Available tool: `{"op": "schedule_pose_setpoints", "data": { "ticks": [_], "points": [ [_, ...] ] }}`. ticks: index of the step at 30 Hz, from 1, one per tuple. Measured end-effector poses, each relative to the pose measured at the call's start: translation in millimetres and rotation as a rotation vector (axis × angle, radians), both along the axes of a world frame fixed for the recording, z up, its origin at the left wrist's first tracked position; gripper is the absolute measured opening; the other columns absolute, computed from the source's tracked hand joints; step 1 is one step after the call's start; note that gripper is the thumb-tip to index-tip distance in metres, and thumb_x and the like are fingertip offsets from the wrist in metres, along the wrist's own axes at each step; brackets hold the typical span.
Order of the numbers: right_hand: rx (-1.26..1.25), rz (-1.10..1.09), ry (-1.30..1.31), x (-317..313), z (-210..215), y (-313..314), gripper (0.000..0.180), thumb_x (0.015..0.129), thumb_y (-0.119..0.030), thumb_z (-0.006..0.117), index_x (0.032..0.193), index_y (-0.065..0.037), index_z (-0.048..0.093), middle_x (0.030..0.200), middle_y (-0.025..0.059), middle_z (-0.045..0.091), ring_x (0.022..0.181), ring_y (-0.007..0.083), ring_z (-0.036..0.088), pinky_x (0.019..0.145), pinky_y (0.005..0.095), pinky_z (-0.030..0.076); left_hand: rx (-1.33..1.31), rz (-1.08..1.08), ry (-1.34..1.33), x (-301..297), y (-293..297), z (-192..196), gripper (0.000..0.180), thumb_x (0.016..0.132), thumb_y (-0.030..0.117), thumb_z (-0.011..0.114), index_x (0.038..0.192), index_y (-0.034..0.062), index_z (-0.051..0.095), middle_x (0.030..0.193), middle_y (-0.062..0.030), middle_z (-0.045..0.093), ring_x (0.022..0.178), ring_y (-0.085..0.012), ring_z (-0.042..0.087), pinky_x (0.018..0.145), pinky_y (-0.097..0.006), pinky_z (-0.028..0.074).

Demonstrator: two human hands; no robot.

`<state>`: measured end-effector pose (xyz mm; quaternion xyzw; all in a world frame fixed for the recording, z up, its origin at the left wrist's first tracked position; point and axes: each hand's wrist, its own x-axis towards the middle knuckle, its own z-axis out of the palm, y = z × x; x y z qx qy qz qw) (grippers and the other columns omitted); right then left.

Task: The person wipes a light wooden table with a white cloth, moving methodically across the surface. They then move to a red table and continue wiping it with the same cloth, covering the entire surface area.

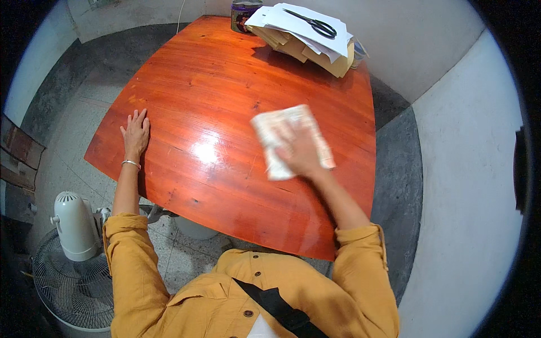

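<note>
A pale cloth [273,163] with faint orange patterning lies spread on the shiny red-brown wooden table [197,96]. My right hand [300,149] rests on top of it, palm down and slightly blurred, the fingers spread flat over the fabric. To the left, my left hand [135,135] lies flat on the tabletop near its left edge, fingers stretched out and holding nothing. A thin bracelet circles that wrist.
At the far edge sits a stack of papers and brown envelopes [304,48] with black scissors [318,25] on top. Beside it stands a dark printed tin [242,16]. A fan [73,253] is at lower left; a white wall [462,169] runs along the right.
</note>
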<state>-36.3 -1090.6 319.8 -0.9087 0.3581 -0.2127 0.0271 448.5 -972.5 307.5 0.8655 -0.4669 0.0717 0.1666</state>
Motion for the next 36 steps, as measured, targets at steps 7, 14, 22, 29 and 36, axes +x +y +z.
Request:
{"op": "schedule_pose_setpoints", "data": {
  "ticks": [7, 14, 22, 29, 36],
  "points": [
    [0.208, 0.439, 0.114, -50.2, 26.2, 116.5, 0.059, 0.082, -0.041, 0.064, 0.138, -0.030, 0.050, 0.154, 0.0049, 0.030, 0.142, 0.0359, 0.024, 0.115, 0.0567, 0.014, 0.020, 0.025, -0.011, 0.9, 3.5, -3.9, 0.046, 0.100, 0.040, 0.036, 0.143, 0.0242, 0.042, 0.152, -0.0099, 0.033, 0.142, -0.0325, 0.024, 0.113, -0.061, 0.013],
    [0.014, -0.351, 0.083, -163.3, -4.5, -49.7, 0.057, 0.089, -0.039, 0.056, 0.140, -0.016, 0.047, 0.149, 0.0155, 0.037, 0.137, 0.0420, 0.029, 0.112, 0.0551, 0.019, -0.046, 0.029, -0.048, -6.2, -0.1, -4.9, 0.047, 0.100, 0.038, 0.037, 0.143, 0.0210, 0.042, 0.155, -0.0094, 0.027, 0.144, -0.0318, 0.021, 0.113, -0.060, 0.012],
    [0.050, -0.068, 0.000, 7.2, -4.2, -60.8, 0.060, 0.088, -0.050, 0.054, 0.141, -0.025, 0.046, 0.148, 0.0134, 0.037, 0.135, 0.0424, 0.032, 0.113, 0.0560, 0.018, -0.093, -0.011, -0.006, 1.6, 1.3, -5.8, 0.045, 0.099, 0.035, 0.041, 0.142, 0.0206, 0.044, 0.152, -0.0128, 0.033, 0.142, -0.0340, 0.025, 0.113, -0.059, 0.013],
    [0.135, 0.356, 0.143, -42.4, 20.9, 41.4, 0.061, 0.083, -0.040, 0.063, 0.140, -0.029, 0.046, 0.153, 0.0055, 0.031, 0.139, 0.0381, 0.028, 0.114, 0.0577, 0.017, -0.035, 0.023, -0.018, -0.8, 4.4, -1.5, 0.046, 0.099, 0.036, 0.039, 0.142, 0.0199, 0.044, 0.151, -0.0132, 0.035, 0.141, -0.0342, 0.026, 0.113, -0.059, 0.014],
    [-0.033, -0.512, 0.095, -152.0, -18.8, -142.9, 0.057, 0.092, -0.044, 0.047, 0.141, -0.015, 0.045, 0.146, 0.0187, 0.039, 0.134, 0.0434, 0.033, 0.110, 0.0529, 0.022, -0.032, 0.028, -0.003, -13.4, -1.7, 2.7, 0.046, 0.099, 0.035, 0.038, 0.141, 0.0173, 0.045, 0.150, -0.0133, 0.036, 0.141, -0.0341, 0.028, 0.114, -0.058, 0.014]
  ]
}}
